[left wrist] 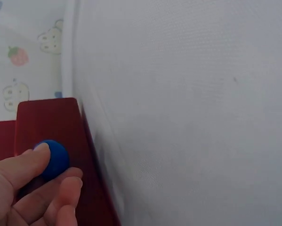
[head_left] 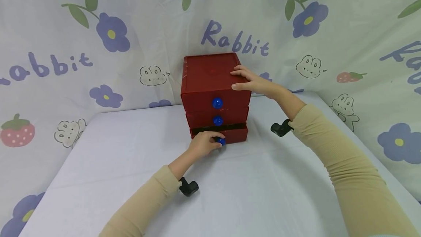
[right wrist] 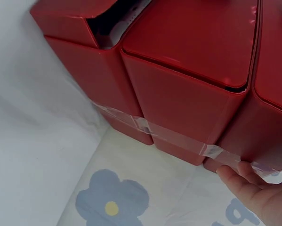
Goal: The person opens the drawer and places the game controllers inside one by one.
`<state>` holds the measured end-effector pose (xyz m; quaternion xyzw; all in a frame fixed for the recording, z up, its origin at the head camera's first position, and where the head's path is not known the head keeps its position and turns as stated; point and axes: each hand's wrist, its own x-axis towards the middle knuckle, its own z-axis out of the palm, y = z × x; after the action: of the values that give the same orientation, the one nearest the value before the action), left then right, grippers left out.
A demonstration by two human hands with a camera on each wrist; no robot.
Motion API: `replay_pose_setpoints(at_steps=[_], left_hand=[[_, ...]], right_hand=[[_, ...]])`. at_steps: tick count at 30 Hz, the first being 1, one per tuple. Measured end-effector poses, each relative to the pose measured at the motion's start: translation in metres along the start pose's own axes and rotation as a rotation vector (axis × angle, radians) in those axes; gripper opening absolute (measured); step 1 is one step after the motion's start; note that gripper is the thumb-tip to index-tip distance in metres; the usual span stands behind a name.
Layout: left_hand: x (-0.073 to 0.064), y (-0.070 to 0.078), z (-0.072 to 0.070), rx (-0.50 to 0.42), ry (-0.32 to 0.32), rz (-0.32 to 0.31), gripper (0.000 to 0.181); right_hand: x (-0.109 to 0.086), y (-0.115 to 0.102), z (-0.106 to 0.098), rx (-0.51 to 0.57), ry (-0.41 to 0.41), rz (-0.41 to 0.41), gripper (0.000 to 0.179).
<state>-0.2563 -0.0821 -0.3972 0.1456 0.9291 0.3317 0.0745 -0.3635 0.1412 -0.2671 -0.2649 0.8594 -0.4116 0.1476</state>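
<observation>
A red cabinet of three stacked drawers stands at the back of the table. Its bottom drawer is pulled out a little, leaving a dark gap along the top. My left hand pinches that drawer's blue knob between thumb and fingers. Up on the cabinet's right top edge rests my right hand, fingers spread and fairly straight. In the right wrist view, its fingers touch the cabinet's side near a strip of clear tape. Something pale shows inside the gap, too little of it to name.
The middle drawer's blue knob and the top drawer's blue knob sit above, both drawers pushed in. White cloth covers the table. A patterned curtain hangs close behind the cabinet.
</observation>
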Motion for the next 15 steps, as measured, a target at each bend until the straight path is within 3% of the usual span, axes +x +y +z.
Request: replay_pose_setpoints(at_steps=[5,9,15], left_hand=[[0.004,-0.003,0.002,-0.063,0.028,-0.031,0.026],[0.007,-0.006,0.003,-0.129,0.043,-0.055,0.026],[0.012,-0.012,0.006,-0.287,0.075,-0.069,0.028]], right_hand=[[-0.001,-0.001,0.0,-0.002,0.002,0.003,0.067],[-0.012,-0.017,0.001,0.017,-0.015,0.009,0.065],[-0.019,-0.03,0.002,0.027,-0.02,0.021,0.064]])
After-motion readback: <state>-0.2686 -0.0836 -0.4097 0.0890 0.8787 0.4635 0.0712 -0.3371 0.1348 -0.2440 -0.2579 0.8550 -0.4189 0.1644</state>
